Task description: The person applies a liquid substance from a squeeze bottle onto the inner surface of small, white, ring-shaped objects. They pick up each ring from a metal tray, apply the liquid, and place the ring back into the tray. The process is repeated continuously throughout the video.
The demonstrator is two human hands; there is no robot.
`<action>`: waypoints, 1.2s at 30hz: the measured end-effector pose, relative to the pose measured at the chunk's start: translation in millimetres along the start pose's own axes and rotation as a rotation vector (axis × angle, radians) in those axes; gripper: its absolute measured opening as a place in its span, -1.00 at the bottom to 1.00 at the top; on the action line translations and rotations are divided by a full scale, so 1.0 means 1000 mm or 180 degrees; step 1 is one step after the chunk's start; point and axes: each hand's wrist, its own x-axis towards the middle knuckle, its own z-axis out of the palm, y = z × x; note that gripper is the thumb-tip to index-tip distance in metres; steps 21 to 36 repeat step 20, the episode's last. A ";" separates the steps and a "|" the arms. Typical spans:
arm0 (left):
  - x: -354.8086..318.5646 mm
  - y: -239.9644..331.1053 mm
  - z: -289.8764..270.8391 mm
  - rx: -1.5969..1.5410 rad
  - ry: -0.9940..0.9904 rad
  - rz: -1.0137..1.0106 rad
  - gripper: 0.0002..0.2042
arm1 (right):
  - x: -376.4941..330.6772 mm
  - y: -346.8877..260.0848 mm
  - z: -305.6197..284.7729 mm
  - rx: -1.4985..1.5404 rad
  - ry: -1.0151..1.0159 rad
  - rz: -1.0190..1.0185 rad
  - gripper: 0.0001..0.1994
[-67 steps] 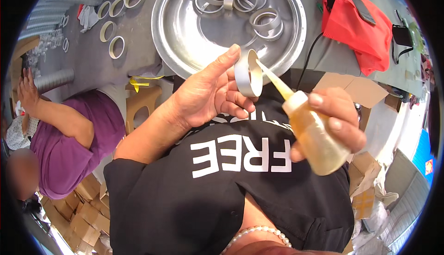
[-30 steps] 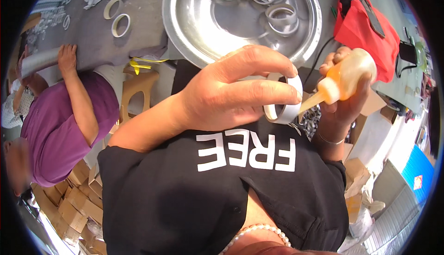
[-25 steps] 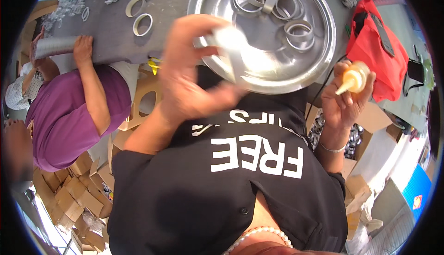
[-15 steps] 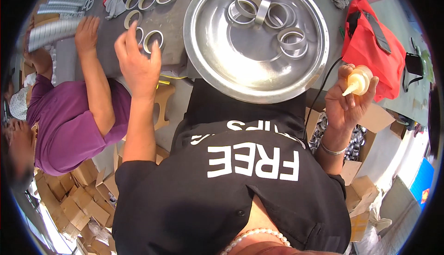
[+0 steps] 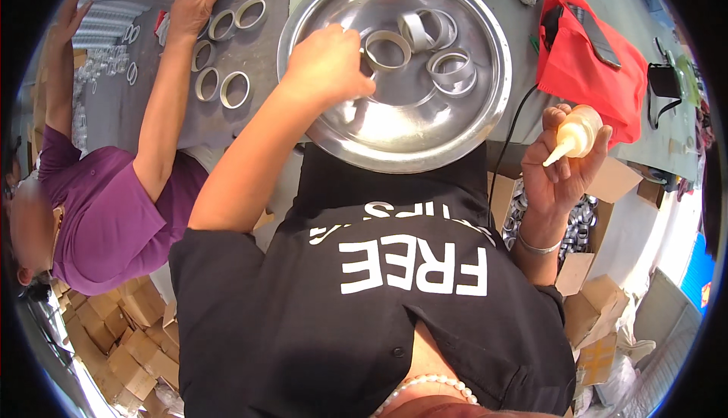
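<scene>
My left hand (image 5: pixel 324 69) reaches over the round metal tray (image 5: pixel 341 145) with its fingers curled. Its fingertips are close to a pale ring (image 5: pixel 387 51); the hand hides whether anything is in its grip. Several more silvery-white rings lie in the tray: some lean together at the far side (image 5: pixel 434 29), others overlap on the right (image 5: pixel 453 70). My right hand (image 5: pixel 557 164) is closed around a small squeeze bottle (image 5: pixel 580 130) of pale yellow contents. Its pointed nozzle tilts down to the left, away from the tray.
Several loose rings (image 5: pixel 234 89) stand on the grey table at left. A co-worker in a purple shirt (image 5: pixel 114 221) reaches across there. A red bag (image 5: pixel 584 61) with a phone on top sits at right. Below my right hand stands a carton (image 5: pixel 578 274) of metal parts; a black cable runs beside the tray.
My left hand has moved from the loose rings on the left table to the tray. One tray ring lies nearer me. My right hand still holds the bottle. The co-worker's arm has reached farther forward.
</scene>
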 end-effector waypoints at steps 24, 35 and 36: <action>-0.107 0.039 0.019 -0.7311 -0.2677 -0.0888 -0.41 | -0.015 0.036 0.049 -0.4538 -0.3215 -0.2756 -0.26; -0.107 0.039 0.019 -0.7311 -0.2677 -0.0888 -0.41 | -0.015 0.036 0.049 -0.4538 -0.3215 -0.2756 -0.26; -0.107 0.039 0.019 -0.7311 -0.2677 -0.0888 -0.41 | -0.015 0.036 0.049 -0.4538 -0.3215 -0.2756 -0.26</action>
